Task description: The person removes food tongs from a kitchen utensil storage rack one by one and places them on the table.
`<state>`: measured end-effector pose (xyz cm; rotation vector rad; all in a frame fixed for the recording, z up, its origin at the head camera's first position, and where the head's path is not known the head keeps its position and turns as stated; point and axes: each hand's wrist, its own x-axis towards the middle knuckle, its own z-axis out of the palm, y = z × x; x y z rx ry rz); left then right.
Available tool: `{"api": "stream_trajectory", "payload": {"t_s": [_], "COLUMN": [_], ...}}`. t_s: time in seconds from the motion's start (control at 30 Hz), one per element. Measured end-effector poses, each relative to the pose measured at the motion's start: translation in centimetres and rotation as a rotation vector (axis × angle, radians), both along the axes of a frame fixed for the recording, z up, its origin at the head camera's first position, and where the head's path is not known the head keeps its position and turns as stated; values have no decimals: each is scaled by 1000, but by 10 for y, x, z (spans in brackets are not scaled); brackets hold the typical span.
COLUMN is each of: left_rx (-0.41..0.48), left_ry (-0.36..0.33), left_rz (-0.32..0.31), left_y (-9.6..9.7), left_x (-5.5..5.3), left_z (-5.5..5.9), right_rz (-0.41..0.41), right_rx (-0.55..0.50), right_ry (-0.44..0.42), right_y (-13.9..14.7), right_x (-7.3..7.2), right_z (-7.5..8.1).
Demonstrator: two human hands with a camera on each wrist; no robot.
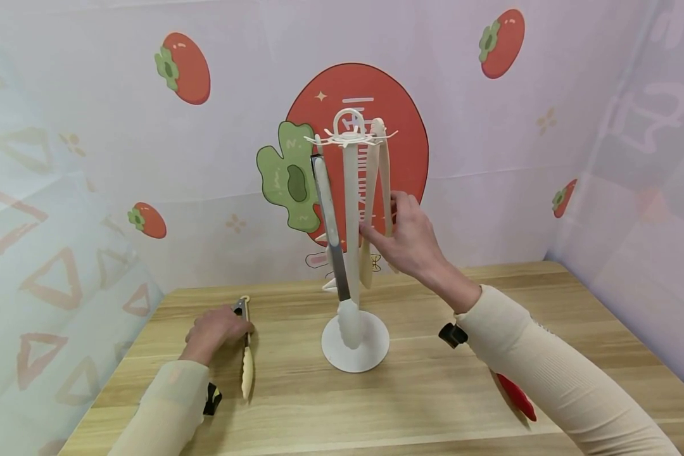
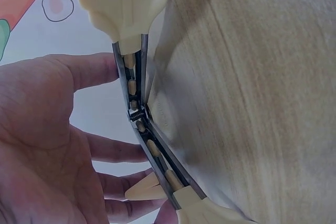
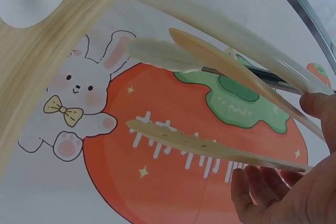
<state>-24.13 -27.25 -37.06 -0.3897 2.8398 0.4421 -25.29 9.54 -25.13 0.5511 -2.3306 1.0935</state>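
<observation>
My left hand (image 1: 213, 326) holds metal tongs with cream scalloped tips (image 2: 126, 3) low at the table's left. In the left wrist view their two arms spread from a spring hinge, thumb at one arm and fingers at the other. My right hand (image 1: 407, 237) grips pale beige tongs (image 1: 372, 190) hanging from the top of a white hook stand (image 1: 350, 215). Its thumb lies at one arm, its fingers at the other. In the right wrist view, the beige tongs' arms (image 3: 210, 148) stand apart. Metal tongs with white tips (image 1: 330, 215) hang on the stand's near left side.
The stand's round white base (image 1: 332, 348) rests mid-table on the wood-grain tabletop (image 1: 433, 405). A red object (image 1: 515, 396) lies at the right, partly under my right sleeve. A patterned cloth backdrop (image 1: 234, 145) rises behind and at both sides.
</observation>
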Motion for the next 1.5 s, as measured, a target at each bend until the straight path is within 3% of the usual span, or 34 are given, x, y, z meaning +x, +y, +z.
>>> {"api": "stream_trajectory", "payload": {"t_s": [0.37,0.7,1.2,1.5], "left_rx": [-24,-55,-148,-97], "left_ry": [-2,39,191,257], "left_rz": [-14,-8,-113,-129], "left_y": [0,4,30,53], "left_x": [2,5,13,17], "left_z": [0,2,21,35], "right_rz": [-6,-9,17,17], "right_rx": [-4,-12,-20,-19], "right_ry": [3,1,32,50], "right_y": [-1,-3,-1,1], "right_x": [-1,-1,1,2], "right_z": [3,4,5,8]}}
